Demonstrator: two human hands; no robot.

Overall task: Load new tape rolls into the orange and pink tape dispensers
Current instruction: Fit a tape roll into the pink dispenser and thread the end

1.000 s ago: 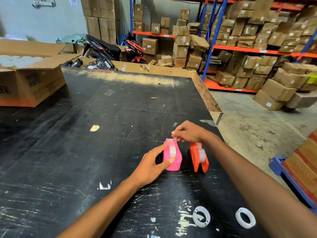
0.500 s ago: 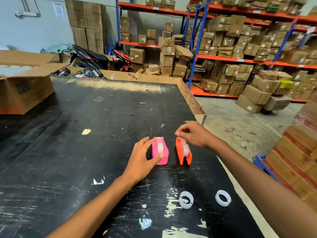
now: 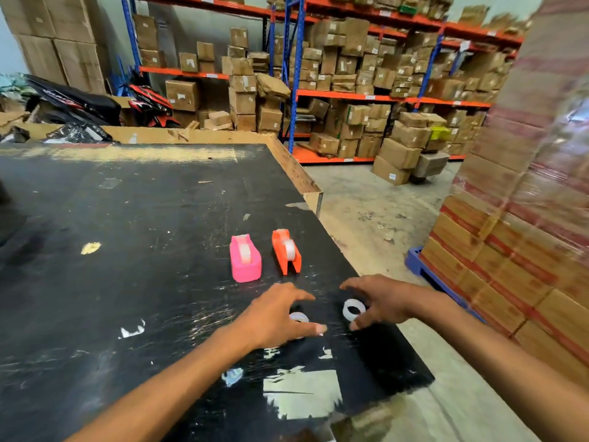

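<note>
**A:** Warehouse racking (image 3: pixel 366 97) stacked with cartons fills the far side, and your black tabletop (image 3: pixel 127 234) runs out to a worn right edge. Why are both dispensers parked so far up it?

**B:** You've likely stood them clear so your arms have room nearer in. Pink dispenser (image 3: pixel 245 258) sits left, orange dispenser (image 3: pixel 286 252) just beside it on the right, both upright, each with a roll showing in its slot.

**A:** So they look loaded?

**B:** I'd judge so. Your hands are down at the two white rings near you, probably spent cores, though I can't be sure.

**A:** And the grip?

**B:** Your left hand (image 3: pixel 274 317) arches over the left ring (image 3: pixel 298 317), fingers spread wide, nothing clamped. Your right hand (image 3: pixel 382 303) is wide too, thumb and fingers bracketing the right ring (image 3: pixel 353 309) and touching it, not yet closed.
</note>
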